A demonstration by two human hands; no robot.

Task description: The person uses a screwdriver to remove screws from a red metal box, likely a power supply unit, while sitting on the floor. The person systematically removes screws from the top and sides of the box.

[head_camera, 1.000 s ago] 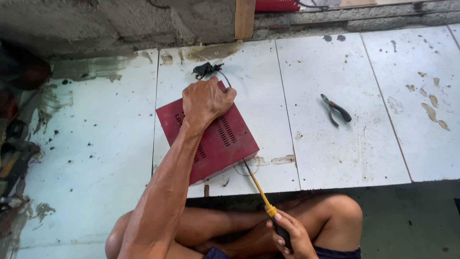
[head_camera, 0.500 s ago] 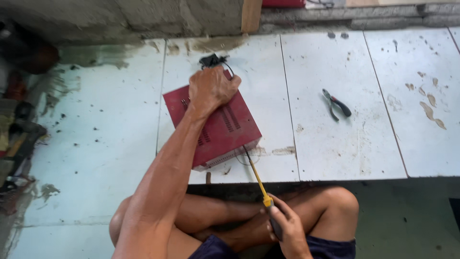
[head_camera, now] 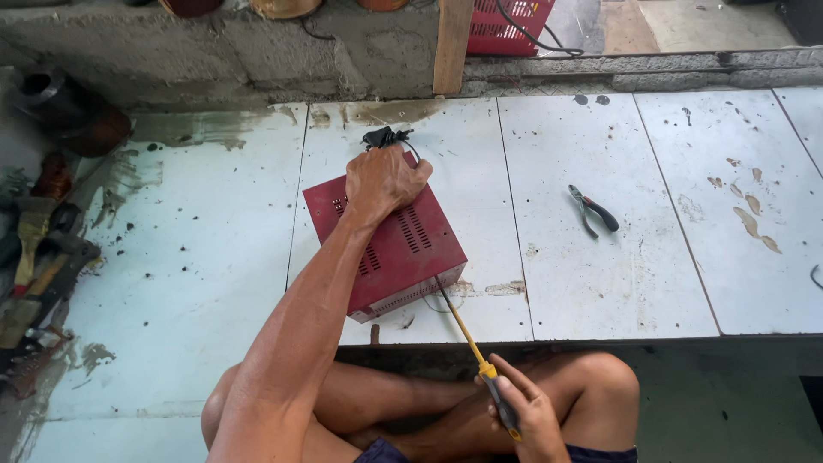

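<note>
- the left hand [head_camera: 383, 182] has its fingers curled over the far edge of the red metal box [head_camera: 386, 244], pressing down on its top; the right hand [head_camera: 523, 411] has its fingers wrapped tight around the dark handle of a screwdriver [head_camera: 467, 343].
- the white tiled floor [head_camera: 600, 257] is smooth, glossy and stained, with straight grout lines.
- the box, a flat-sided painted casing with slotted vents, sits on the tiles in the middle, turned at an angle; a black cable clump [head_camera: 384, 137] lies at its far end.
- the screwdriver's long axis runs from near right to far left, its yellow shaft meeting the box's near right side.
- small pliers [head_camera: 591, 210] with dark grips lie well apart on the right.
</note>
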